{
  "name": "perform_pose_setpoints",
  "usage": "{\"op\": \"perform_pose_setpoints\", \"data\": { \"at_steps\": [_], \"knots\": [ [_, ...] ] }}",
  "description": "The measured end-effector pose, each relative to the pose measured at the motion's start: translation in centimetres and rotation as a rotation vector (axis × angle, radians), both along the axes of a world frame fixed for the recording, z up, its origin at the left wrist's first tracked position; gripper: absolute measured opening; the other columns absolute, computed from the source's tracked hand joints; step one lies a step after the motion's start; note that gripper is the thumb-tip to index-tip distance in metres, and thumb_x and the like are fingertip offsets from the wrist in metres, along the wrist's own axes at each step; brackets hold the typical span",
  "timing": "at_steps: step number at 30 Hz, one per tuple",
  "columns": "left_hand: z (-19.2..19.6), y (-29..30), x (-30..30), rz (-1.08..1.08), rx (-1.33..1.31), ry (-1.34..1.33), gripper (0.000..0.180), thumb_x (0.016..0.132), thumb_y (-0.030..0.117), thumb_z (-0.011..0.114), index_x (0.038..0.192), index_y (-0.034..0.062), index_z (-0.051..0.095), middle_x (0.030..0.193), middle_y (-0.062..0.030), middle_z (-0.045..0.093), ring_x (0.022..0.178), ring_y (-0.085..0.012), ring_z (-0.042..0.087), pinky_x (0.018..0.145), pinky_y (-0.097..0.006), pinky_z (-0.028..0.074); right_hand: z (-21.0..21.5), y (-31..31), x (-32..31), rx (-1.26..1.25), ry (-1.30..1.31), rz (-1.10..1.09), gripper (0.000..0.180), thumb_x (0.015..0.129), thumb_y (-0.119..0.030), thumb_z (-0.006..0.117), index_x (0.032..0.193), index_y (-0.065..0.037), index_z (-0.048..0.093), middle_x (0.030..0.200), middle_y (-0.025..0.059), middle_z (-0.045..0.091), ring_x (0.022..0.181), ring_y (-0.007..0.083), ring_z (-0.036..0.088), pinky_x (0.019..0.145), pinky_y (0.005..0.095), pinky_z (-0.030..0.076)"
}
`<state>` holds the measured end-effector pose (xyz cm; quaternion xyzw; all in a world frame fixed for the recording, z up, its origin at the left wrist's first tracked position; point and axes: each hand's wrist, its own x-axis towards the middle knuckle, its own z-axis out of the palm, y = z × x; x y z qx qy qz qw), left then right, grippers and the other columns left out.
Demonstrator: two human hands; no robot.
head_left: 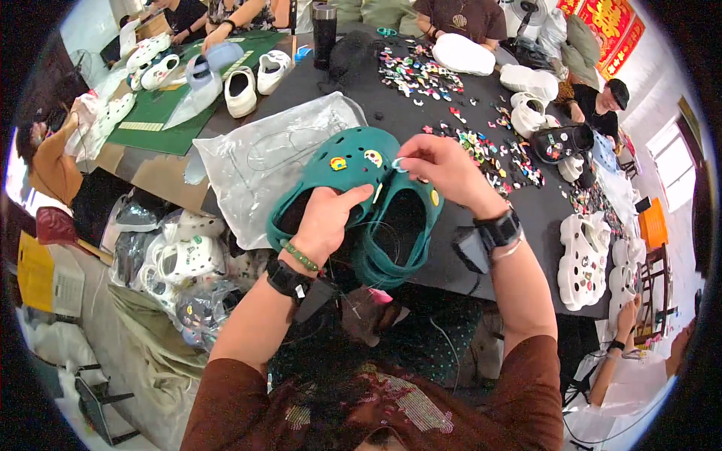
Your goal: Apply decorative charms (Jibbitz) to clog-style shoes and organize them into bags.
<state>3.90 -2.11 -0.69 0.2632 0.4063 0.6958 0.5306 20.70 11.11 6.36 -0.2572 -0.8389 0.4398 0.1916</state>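
Observation:
A pair of dark green clogs lies side by side at the near table edge, heels toward me. My left hand (322, 225) grips the left clog (320, 161) at its opening, fingers inside and thumb stretched over the upper. Several small charms, yellow and white among them, sit on that clog's toe. Over the toe of the right clog (429, 224), my right hand (445, 167) pinches a small pale charm (398, 163) between thumb and fingertips. A yellow charm (435, 198) shows on this clog's side. Whether the pale charm touches the clog is hard to tell.
A clear plastic bag (248, 177) lies left of the clogs. Loose colourful charms (481, 150) spread across the dark table. White clogs (584, 263) stand at the right edge; bagged clogs (184, 255) are piled lower left. A black tumbler (324, 37) stands far back. Other people sit around the tables.

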Motion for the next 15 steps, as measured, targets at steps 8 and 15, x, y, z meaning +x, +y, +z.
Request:
{"op": "perform_pose_setpoints", "data": {
  "at_steps": [8, 15],
  "knots": [
    [-0.6, -0.4, -0.6, -0.005, 0.028, -0.055, 0.029, 0.085, 0.001, 0.068, 0.114, 0.0009, 0.064, 0.109, -0.0023, 0.067, 0.096, -0.0135, 0.063, 0.086, -0.029, 0.049, 0.1, -1.4, -4.2, 0.293, -0.106, 0.050, 0.013, 0.089, -0.007, 0.067, 0.098, 0.003, 0.065, 0.080, 0.0070, 0.067, 0.072, 0.0107, 0.060, 0.066, 0.0284, 0.049],
    [-0.8, -0.2, 1.3, 0.055, 0.053, 0.010, 0.030, 0.085, -0.001, 0.069, 0.114, 0.0008, 0.064, 0.108, -0.0021, 0.067, 0.096, -0.0131, 0.063, 0.085, -0.029, 0.048, 0.4, -1.8, -4.8, 0.391, -0.154, 0.020, 0.013, 0.081, -0.009, 0.070, 0.088, 0.002, 0.069, 0.074, 0.0175, 0.066, 0.067, 0.0260, 0.065, 0.064, 0.0354, 0.050]
  ]
}}
